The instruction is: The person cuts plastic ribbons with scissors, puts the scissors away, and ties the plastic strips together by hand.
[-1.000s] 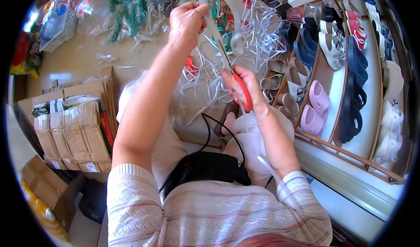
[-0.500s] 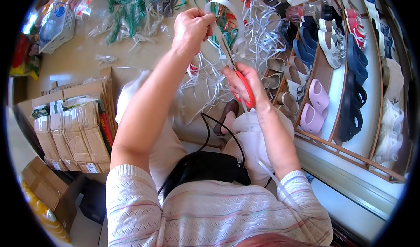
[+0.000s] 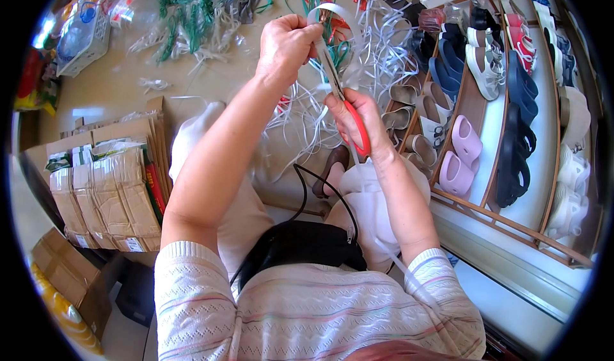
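Note:
Pinched between the fingers of my left hand [image 3: 288, 44] is a white plastic strap [image 3: 337, 10], which arches over in a loop to the right. My right hand [image 3: 359, 119] grips red-handled scissors [image 3: 359, 130], their blades pointing up toward my left hand. The blades lie along the strap close to my left fingers; whether they are parted is hard to see. Part of the strap trails down past my right hand and over my leg. Beyond both hands, a tangle of white straps [image 3: 384, 47] spreads on the floor.
Green and clear knotted straps [image 3: 198, 18] lie at the back. A shoe rack [image 3: 492, 214] with several pairs of shoes stands on the right. Flattened cardboard boxes [image 3: 105, 194] are stacked on the left, and a white basket [image 3: 83, 47] sits at the far left. A black bag [image 3: 300, 246] rests on my lap.
My left hand has shifted slightly to the right, nearer the scissors, with the strap still in its fingers. My right hand and the scissors have barely moved.

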The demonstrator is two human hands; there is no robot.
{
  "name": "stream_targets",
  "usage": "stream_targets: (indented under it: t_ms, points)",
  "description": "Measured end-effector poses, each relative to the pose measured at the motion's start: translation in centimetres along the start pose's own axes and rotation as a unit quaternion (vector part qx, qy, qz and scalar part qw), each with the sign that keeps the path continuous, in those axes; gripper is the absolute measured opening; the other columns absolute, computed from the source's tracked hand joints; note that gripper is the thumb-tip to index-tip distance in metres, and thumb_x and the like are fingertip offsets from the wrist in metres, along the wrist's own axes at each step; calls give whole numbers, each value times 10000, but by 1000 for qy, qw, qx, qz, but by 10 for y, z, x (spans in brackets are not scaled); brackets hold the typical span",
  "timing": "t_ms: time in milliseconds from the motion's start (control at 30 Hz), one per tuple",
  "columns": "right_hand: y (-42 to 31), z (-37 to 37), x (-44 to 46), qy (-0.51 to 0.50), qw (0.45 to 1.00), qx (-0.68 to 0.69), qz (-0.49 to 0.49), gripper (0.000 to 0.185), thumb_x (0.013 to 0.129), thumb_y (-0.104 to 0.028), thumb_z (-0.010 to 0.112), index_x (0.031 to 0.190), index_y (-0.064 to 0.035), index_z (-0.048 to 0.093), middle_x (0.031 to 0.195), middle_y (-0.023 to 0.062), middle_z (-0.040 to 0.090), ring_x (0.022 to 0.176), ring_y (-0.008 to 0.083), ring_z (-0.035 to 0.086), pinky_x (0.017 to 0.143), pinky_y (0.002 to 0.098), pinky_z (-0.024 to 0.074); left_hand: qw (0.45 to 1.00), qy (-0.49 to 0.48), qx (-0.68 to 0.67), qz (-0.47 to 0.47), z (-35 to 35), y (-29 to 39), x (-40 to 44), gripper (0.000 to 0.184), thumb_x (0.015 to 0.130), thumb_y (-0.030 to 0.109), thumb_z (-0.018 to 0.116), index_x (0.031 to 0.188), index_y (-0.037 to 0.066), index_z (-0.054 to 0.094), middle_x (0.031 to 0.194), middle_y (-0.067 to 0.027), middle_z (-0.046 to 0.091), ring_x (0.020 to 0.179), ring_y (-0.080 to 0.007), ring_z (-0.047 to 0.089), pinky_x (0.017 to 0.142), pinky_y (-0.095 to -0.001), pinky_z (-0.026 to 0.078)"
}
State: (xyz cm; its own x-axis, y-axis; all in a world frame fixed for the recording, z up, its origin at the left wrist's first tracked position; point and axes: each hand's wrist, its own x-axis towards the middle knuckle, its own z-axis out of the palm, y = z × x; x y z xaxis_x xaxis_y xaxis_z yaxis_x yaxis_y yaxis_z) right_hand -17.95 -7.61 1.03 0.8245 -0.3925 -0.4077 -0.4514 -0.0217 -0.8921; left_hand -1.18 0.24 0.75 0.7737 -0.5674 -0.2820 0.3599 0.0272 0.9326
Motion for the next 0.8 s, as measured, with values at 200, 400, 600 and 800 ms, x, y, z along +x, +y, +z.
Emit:
stream_targets:
  t_ms: [200,400,600,800]
  points:
    - [8,3,-4,-18,1000,2,0,285,848,-286,651,741,-40,556,599,-71,419,548,38,350,467,222,306,987,82,90,100,-12,5,19,226,812,229,653,752,12,634,537,-2,522,442,-51,445,401,-200,320]
    - [8,-1,2,-30,999,-29,-9,321,849,-339,637,748,-67,501,560,-57,422,475,35,369,424,199,296,992,36,111,55,-9,7,10,244,818,247,644,745,15,651,515,-4,520,420,-53,442,392,-204,324]
    - [-3,2,-4,-19,1000,3,6,305,841,-285,661,731,-23,550,616,-65,432,586,39,358,510,212,323,997,13,81,-4,-11,5,15,218,819,217,638,744,12,641,505,-11,508,409,-66,449,382,-213,326]
    - [8,-2,0,-18,1000,-8,5,318,844,-309,655,721,-42,534,598,-69,422,555,29,351,479,207,309,998,0,48,-30,-5,3,11,207,819,185,632,725,0,628,507,-12,504,399,-77,447,375,-228,316]
